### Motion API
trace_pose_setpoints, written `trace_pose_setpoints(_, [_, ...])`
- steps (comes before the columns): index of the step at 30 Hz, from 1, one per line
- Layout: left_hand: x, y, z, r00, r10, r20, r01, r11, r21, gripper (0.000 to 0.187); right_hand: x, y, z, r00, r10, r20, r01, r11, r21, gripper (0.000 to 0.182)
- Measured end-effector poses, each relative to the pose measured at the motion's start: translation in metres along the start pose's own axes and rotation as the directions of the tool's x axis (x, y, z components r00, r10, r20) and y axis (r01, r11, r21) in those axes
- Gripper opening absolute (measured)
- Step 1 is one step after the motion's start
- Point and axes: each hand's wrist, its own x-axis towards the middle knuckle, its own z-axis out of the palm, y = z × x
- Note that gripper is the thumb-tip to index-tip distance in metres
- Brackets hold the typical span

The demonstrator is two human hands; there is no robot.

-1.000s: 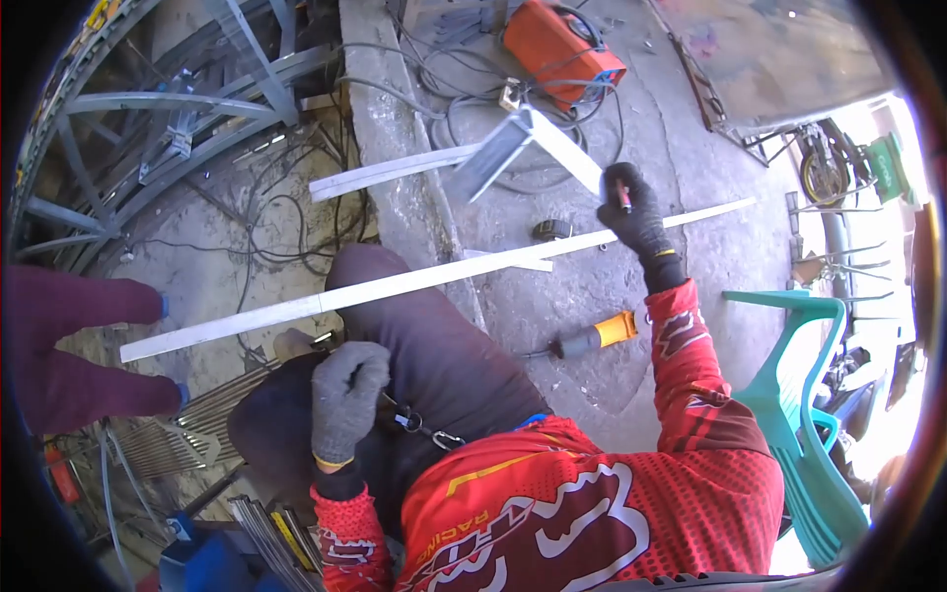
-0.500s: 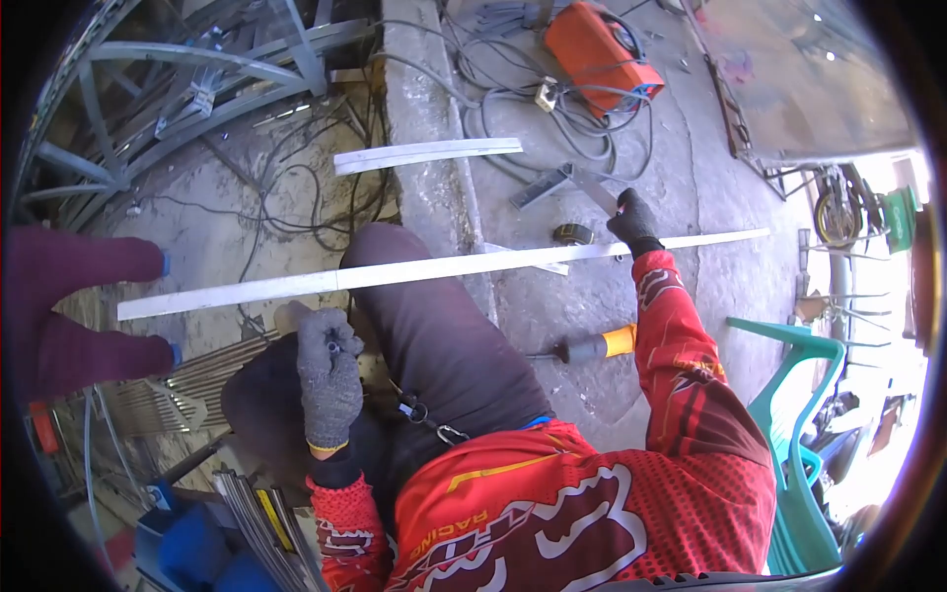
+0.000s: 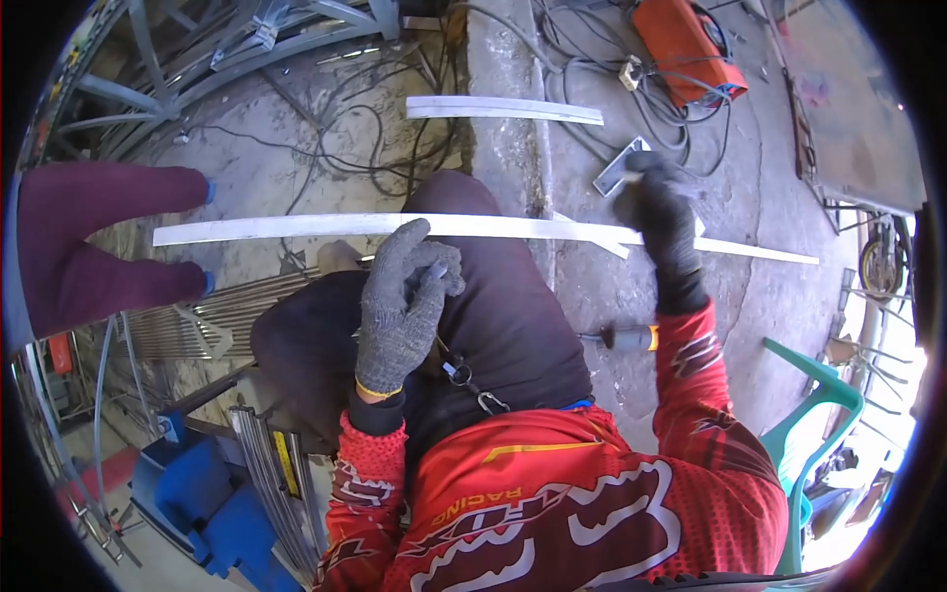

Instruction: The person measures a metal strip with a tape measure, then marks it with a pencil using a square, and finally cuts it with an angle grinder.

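A long pale metal bar (image 3: 296, 226) lies across my knees, reaching from the left to the far right. My left hand (image 3: 402, 301), in a grey knit glove, is raised over my knee with one finger up at the bar's near edge. Its other fingers are curled, and I cannot tell whether they hold anything. My right hand (image 3: 663, 225), in a dark glove, is closed on a metal square (image 3: 617, 173) at the bar's far side. The hand hides most of the square.
A second pale bar (image 3: 503, 109) and an orange welding machine (image 3: 686, 39) with cables (image 3: 375, 128) lie beyond. An orange-handled tool (image 3: 631, 337) sits by my right arm. Another person's legs (image 3: 99, 247) stand left. A teal chair (image 3: 819, 414) stands right, with metal rods (image 3: 266, 474) lower left.
My left hand rose from my knee to the bar's edge. My right hand brought the lifted square down to the bar. My view shifted left.
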Motion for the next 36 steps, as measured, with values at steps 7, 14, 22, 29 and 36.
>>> trace_pose_setpoints(7, [-0.009,0.008,0.004,0.997,0.073,0.026,-0.076,0.981,0.177,0.047,-0.039,0.006,0.124,0.893,0.095,0.44,-0.2,0.959,0.2,0.026])
trace_pose_setpoints(14, [-0.011,0.008,0.006,0.991,0.07,0.11,-0.096,0.963,0.251,0.044,-0.039,0.013,0.13,0.83,0.005,0.557,-0.205,0.933,0.296,0.021])
trace_pose_setpoints(22, [-0.008,0.016,0.013,0.99,0.055,0.131,-0.099,0.929,0.356,0.042,-0.044,0.008,0.131,0.805,0.118,0.581,-0.261,0.951,0.168,0.014])
trace_pose_setpoints(29, [-0.007,0.013,0.009,0.986,0.063,0.154,-0.115,0.929,0.353,0.041,-0.046,0.0,0.134,0.788,0.226,0.573,-0.274,0.962,-0.004,0.014])
trace_pose_setpoints(36, [-0.019,0.01,0.013,0.989,-0.056,0.135,0.01,0.947,0.321,0.039,-0.062,0.035,0.133,0.845,0.058,0.531,-0.122,0.989,0.085,0.015])
